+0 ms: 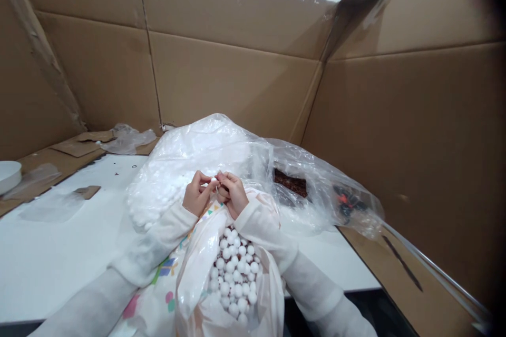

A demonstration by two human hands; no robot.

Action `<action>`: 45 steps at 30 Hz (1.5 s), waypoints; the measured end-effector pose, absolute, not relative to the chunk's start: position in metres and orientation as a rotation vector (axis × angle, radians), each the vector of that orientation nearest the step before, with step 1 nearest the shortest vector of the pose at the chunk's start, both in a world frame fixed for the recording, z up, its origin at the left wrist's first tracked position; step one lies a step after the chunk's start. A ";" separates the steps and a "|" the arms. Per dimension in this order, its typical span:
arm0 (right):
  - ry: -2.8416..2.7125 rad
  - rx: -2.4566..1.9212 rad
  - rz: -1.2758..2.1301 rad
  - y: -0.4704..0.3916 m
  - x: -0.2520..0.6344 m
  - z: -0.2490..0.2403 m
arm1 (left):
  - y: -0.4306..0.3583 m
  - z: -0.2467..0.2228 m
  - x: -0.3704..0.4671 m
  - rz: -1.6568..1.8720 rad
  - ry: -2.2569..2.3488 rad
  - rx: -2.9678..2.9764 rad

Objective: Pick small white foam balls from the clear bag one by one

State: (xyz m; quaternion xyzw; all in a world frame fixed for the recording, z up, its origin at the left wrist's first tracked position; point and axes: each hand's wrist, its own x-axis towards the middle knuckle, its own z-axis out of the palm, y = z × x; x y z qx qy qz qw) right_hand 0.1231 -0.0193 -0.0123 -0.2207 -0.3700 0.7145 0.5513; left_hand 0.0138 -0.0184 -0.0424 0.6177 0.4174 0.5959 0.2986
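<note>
My left hand [196, 195] is closed in a pinch on a small white ball [214, 179]. Fingertips of my right hand [234, 195] press together right beside that ball; whatever they pinch is too small to make out. Both hands meet above the mouth of an open pale plastic bag [194, 274] with coloured prints. Inside this bag lie many white balls [237, 276] with bits of reddish brown between them. Just behind my hands rests a large clear plastic bag [205, 139] full of similar white balls.
Another clear bag to the right covers a dark brown piece [290, 182] and a black-and-red object [348, 201]. A white bowl [8, 176] stands at the far left, near loose plastic film [51, 205] and cardboard scraps [75, 146]. Tall cardboard walls [237, 73] surround the white table [35, 268].
</note>
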 end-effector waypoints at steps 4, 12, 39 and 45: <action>-0.798 -0.565 1.639 -0.018 0.124 -0.015 | -0.018 -0.043 0.014 1.588 1.139 1.596; -0.641 -0.609 1.685 -0.012 0.127 -0.016 | -0.045 0.005 0.013 1.401 0.924 1.988; -1.304 -0.740 1.501 -0.019 0.111 -0.023 | 0.000 0.016 0.033 1.865 0.638 0.796; -1.241 -0.709 1.585 -0.021 0.115 -0.019 | 0.009 0.017 0.020 1.688 0.861 1.188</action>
